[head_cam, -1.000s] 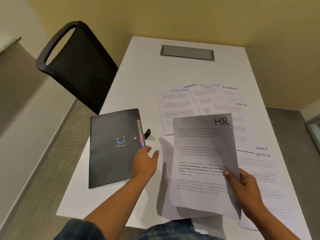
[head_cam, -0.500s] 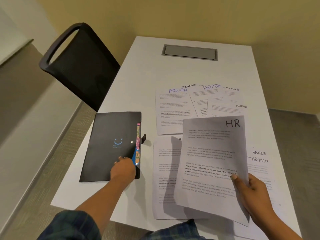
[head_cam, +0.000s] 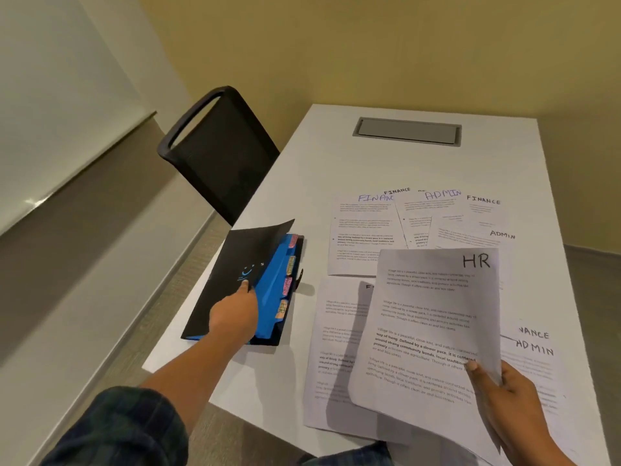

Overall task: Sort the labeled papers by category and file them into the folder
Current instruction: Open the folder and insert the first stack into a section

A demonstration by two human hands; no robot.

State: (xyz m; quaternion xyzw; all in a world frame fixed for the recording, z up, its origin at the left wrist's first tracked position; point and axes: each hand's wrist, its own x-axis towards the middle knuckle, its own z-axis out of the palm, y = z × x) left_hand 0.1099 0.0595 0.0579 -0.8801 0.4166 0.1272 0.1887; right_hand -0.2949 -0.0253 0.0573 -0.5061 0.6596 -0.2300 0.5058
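Observation:
A black folder (head_cam: pixel 232 264) lies at the table's left edge, its front cover lifted. My left hand (head_cam: pixel 235 314) grips that cover at its lower right. Blue dividers (head_cam: pixel 272 287) with pink and orange tabs show underneath; the lowest tab reads HR. My right hand (head_cam: pixel 504 395) holds a sheet marked HR (head_cam: pixel 433 317) by its lower right corner, raised above the table. Several sheets marked FINANCE (head_cam: pixel 363 237) and ADMIN (head_cam: pixel 534 351) lie spread on the white table (head_cam: pixel 336 163).
A black chair (head_cam: pixel 218 153) stands at the table's left side, just beyond the folder. A grey cable hatch (head_cam: pixel 408 131) is set into the far end of the table. Walls close in behind and to the left.
My left hand slid onto the folder's right edge and lifted the cover, exposing the blue tabbed dividers. The HR sheet stays raised in my right hand.

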